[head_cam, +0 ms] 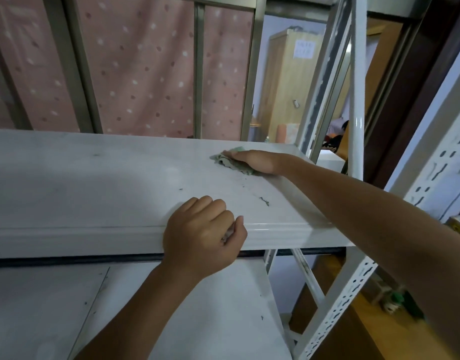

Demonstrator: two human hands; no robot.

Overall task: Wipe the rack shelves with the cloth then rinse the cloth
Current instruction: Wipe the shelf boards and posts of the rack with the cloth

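Right hand (252, 161) flat on the green cloth (230, 160), palm pressing it onto the upper shelf (94, 178) near the back right corner, arm stretched long across the board. Left hand (204, 235) curled shut over the shelf's front lip (68, 239), bracing, with nothing clearly held in it. Dark crumbs (264, 201) lie between the two hands, so I'd say the stroke to make is a firm pull toward the front edge, cloth kept flat, gathering that grit instead of scattering it. Lower shelf (197, 320) shows specks too; rinsing looks a long way off
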